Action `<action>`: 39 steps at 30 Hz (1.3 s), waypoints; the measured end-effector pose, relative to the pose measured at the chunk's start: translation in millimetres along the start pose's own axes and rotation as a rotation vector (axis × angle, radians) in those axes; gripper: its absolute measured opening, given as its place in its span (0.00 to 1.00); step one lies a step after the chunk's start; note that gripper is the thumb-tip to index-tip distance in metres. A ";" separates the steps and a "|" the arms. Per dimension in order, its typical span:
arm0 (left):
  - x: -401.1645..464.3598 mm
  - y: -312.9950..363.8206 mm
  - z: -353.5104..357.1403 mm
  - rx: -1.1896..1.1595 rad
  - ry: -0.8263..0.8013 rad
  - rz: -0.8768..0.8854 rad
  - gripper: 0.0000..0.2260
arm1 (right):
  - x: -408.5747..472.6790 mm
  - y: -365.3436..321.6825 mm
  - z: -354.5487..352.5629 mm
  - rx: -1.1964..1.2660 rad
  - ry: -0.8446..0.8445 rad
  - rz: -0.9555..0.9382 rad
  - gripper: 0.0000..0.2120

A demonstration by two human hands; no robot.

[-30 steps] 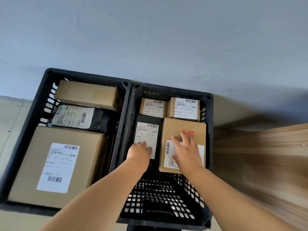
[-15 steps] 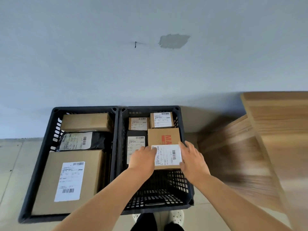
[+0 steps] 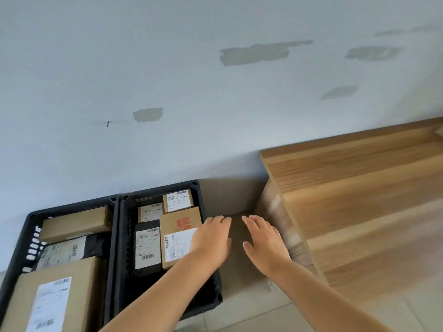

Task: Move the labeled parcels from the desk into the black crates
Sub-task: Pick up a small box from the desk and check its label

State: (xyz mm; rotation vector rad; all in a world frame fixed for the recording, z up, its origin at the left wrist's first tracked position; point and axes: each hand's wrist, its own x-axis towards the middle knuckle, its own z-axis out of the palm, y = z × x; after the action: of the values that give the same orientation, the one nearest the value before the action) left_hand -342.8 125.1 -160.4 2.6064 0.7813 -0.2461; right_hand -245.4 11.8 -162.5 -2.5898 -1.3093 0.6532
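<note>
At the bottom of the frame, two bare forearms are reaching up toward the middle, and both hands are hanging released and holding nothing: the left hand (image 3: 212, 240) is hovering with loose fingers over the right rim of the right crate (image 3: 211, 291), and the right hand (image 3: 265, 243) is hovering just beside it above the floor gap between that crate and the wooden worktop (image 3: 359, 192). In the lower left, the left crate (image 3: 31, 226) is holding a large labeled box (image 3: 55, 298), a black mailer bag (image 3: 69, 250) and a plain brown carton (image 3: 74, 224) at its far end. The right crate is holding the red-printed parcel (image 3: 179, 236), lying flat with its white label facing up and its long axis running from the near end of the crate toward the wall; a black labeled packet (image 3: 146, 248) is lying alongside, parallel to it, and two small boxes (image 3: 165, 206) are sitting at the far end. No parcel is showing on the visible part of the worktop, which is blurring with head motion. As a judgement, the main risk is the left wrist catching the crate rim or nudging the parcel askew while swinging across, or later parcels getting stacked crookedly and sliding into the open near end of the crate.
</note>
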 end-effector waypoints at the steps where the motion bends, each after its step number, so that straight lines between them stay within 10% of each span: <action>1: 2.1 25.3 2.3 0.006 0.006 0.018 0.22 | -11.1 21.2 -9.0 0.004 0.016 0.011 0.29; 15: 45.8 388.3 68.5 -0.140 0.053 0.292 0.20 | -176.4 357.7 -151.7 0.009 0.255 0.266 0.25; 39: 302.6 624.5 75.4 -0.266 0.114 0.205 0.18 | -72.6 688.9 -327.6 -0.029 0.221 0.417 0.16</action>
State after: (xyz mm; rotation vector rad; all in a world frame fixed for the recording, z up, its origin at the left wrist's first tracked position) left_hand 253.0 -234.8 -106.3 2.4377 0.5354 0.0628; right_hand 364.4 -444.9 -80.6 -2.8836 -0.7248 0.3866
